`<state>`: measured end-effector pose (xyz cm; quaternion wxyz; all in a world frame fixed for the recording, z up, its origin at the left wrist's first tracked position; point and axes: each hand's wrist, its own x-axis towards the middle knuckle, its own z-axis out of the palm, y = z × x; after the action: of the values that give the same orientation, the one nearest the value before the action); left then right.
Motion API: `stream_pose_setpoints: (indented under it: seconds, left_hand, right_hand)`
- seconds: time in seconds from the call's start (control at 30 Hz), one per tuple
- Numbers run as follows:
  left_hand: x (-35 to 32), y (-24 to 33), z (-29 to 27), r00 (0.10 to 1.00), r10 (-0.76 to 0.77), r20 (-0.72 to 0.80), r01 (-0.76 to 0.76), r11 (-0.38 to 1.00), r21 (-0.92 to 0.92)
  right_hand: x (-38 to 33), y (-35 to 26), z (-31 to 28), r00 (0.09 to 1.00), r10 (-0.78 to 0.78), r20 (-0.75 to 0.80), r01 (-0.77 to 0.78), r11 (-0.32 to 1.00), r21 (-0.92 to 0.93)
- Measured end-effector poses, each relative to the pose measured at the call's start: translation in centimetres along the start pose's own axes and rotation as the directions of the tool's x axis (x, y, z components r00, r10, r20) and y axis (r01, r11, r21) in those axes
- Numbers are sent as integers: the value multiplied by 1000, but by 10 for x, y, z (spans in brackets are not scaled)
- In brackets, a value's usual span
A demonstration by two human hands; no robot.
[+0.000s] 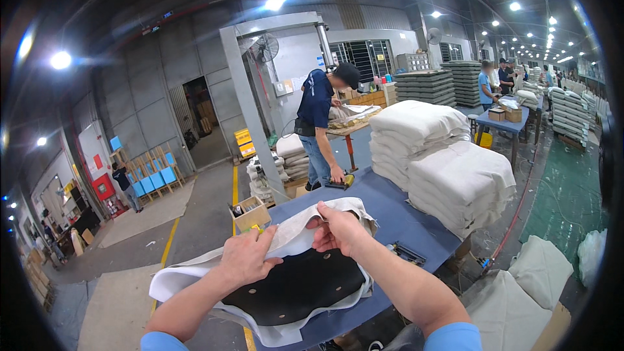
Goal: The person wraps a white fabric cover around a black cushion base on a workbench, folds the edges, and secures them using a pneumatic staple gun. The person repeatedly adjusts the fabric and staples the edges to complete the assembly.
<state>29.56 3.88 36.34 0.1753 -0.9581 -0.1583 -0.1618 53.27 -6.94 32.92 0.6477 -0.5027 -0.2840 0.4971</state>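
- Left hand (pixel 246 257): grip shut on white cloth (pixel 292 234).
- Right hand (pixel 338 229): grip pinching same cloth edge.
- Under both grips: black board (pixel 296 286) on blue bench (pixel 403 221).

Off-white fabric (pixel 286 237), black panel (pixel 296 286)

Two bare forearms come up from the lower edge, and right at that edge there's a light blue short sleeve on each arm, cut above the elbow. The left hand (pixel 250 255) is bare: no glove, no ring to be seen, no watch at the wrist. Same on the right hand (pixel 338 229), bare, wrist uncovered, no band or strap.
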Motion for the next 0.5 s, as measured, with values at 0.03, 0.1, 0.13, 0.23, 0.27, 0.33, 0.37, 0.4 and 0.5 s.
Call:
stream_pose_setpoints:
  seconds: [0.03, 0.1, 0.13, 0.23, 0.27, 0.33, 0.37, 0.4, 0.5]
  left_hand:
    - [0, 5, -5, 1000, -10, 21, 10, 1000, -5]
    - [-2, 14, -19, 997, -31, 64, 32, 999, -10]
    - [-7, 18, -33, 994, -52, 94, 53, 999, -6]
    - [-19, 31, -76, 983, -77, 164, 75, 997, 14]
    - [-20, 33, -90, 984, -54, 170, 51, 998, 22]
    - [-18, 34, -108, 981, -29, 193, 24, 999, 28]
    - [-18, 33, -114, 977, -27, 210, 22, 999, 26]
    - [-17, 32, -116, 973, -27, 228, 22, 999, 25]
    - [-14, 28, -77, 955, -10, 295, 3, 1000, 24]
  right_hand:
    - [-2, 2, -1, 1000, -26, 5, 26, 1000, 12]
    - [-10, 8, 1, 994, -112, 4, 112, 994, 4]
    - [-18, 7, 4, 987, -157, 13, 157, 988, 1]
    - [-43, -6, 10, 975, -196, 108, 201, 979, -41]
    - [-52, -13, 10, 975, -190, 114, 199, 978, -67]
    - [-67, -25, 13, 975, -176, 132, 185, 981, -57]
    - [-69, -27, 13, 975, -167, 145, 175, 983, -50]
    - [-63, -26, 12, 979, -131, 156, 139, 989, -40]
    - [-38, -5, -2, 985, -20, 169, 22, 1000, -10]
